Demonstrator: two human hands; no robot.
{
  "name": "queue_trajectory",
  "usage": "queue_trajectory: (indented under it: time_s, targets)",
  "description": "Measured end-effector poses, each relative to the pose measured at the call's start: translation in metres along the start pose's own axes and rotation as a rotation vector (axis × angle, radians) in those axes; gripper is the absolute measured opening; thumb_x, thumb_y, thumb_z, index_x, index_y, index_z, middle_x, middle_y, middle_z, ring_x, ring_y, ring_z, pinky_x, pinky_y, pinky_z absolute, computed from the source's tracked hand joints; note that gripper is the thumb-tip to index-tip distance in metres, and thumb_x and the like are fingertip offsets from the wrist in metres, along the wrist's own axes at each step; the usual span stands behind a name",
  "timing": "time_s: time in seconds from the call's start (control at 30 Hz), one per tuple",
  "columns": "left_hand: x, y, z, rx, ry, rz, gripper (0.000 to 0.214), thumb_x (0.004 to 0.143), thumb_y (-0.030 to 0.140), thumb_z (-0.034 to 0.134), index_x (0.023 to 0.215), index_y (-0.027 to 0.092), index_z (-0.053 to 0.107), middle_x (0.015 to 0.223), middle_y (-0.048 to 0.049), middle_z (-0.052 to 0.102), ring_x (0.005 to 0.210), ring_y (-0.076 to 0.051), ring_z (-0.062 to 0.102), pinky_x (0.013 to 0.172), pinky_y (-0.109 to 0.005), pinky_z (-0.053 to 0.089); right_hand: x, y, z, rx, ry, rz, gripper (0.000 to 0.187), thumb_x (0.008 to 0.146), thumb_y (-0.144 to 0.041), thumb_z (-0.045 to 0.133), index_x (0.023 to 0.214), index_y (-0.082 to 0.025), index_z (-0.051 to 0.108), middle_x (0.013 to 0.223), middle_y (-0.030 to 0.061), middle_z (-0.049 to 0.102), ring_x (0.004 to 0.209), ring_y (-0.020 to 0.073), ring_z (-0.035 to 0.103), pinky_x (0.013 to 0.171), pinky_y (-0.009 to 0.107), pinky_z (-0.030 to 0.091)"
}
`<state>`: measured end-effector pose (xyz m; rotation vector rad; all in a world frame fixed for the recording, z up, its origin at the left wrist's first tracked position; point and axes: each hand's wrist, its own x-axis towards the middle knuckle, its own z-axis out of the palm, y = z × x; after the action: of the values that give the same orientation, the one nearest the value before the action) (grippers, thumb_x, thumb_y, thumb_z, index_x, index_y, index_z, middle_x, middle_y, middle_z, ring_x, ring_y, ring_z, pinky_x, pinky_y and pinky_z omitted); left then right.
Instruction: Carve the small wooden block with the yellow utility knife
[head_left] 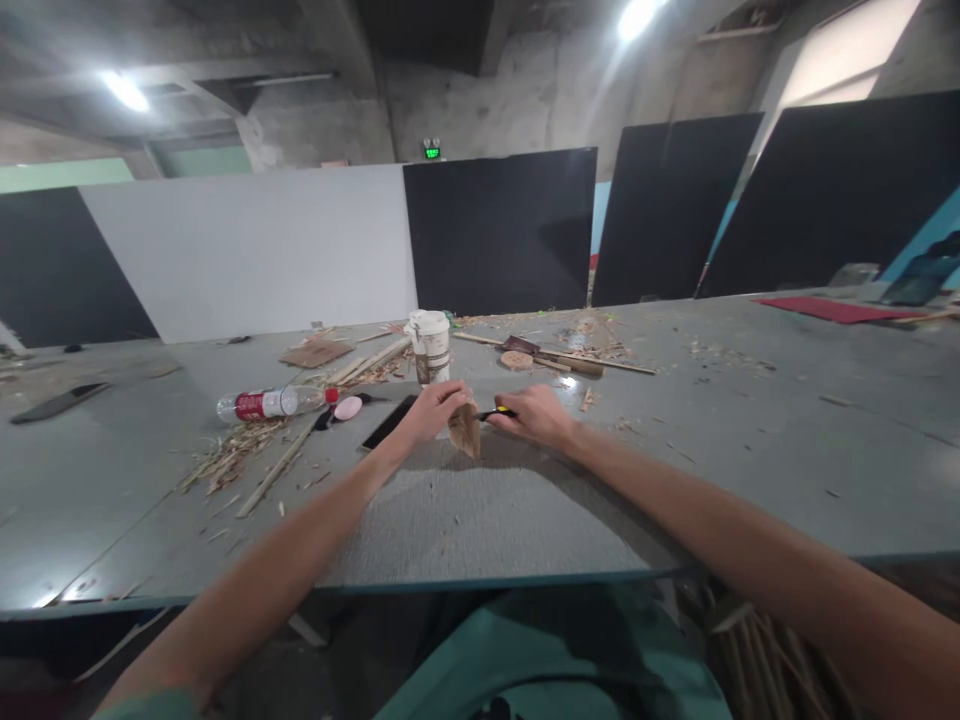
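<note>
Over the near middle of the table, my left hand (439, 408) grips a brown, leaf-shaped piece of wood (466, 432) by its upper end. My right hand (538, 415) is closed around a small knife (501, 411) with a black and yellow handle. The knife's tip end points left and meets the right side of the wood piece; whether it cuts in is too small to tell. Just behind my left hand stands a white patterned paper cup (430, 350). A dark phone-like slab (388, 424) lies partly under my left wrist.
A plastic bottle with a red label (255, 404) lies on the left, beside a pink oval object (348, 408) and wood shavings (232, 455). Sticks, a round wooden disc (517, 360) and more scraps are behind my hands. A red sheet (836, 310) lies far right.
</note>
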<state>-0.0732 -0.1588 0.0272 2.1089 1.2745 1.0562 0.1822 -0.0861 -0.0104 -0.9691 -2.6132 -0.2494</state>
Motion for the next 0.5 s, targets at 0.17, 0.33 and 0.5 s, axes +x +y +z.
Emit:
queue_trajectory:
  time_s: [0.17,0.33,0.5]
  targets:
    - [-0.001,0.000,0.000,-0.011,0.003,-0.010,0.038,0.107,0.042,0.071,0.134,0.016,0.069,0.132,-0.0112,0.073,0.113,-0.026,0.074,0.097,-0.047,0.066,-0.002,-0.003,0.005,-0.015,-0.118,-0.114,0.039,0.106,-0.047,0.070,0.134,-0.020,0.069,0.133,0.0104,0.071,0.111,0.0235,0.072,0.095,0.045,0.064]
    - [0.001,-0.003,0.001,-0.033,-0.009,-0.001,0.037,0.107,0.042,0.071,0.133,0.016,0.070,0.131,-0.0109,0.073,0.112,-0.026,0.074,0.096,-0.046,0.066,-0.003,0.001,-0.001,-0.019,-0.133,-0.155,0.039,0.106,-0.048,0.071,0.133,-0.019,0.069,0.131,0.0101,0.072,0.109,0.0231,0.072,0.093,0.045,0.064]
    - [0.001,-0.005,0.001,-0.047,-0.001,0.006,0.036,0.107,0.043,0.070,0.131,0.016,0.070,0.128,-0.0105,0.074,0.109,-0.025,0.074,0.095,-0.045,0.066,-0.002,0.008,-0.017,-0.027,0.019,-0.057,0.039,0.106,-0.047,0.070,0.134,-0.019,0.069,0.132,0.0102,0.071,0.111,0.0239,0.071,0.096,0.047,0.063]
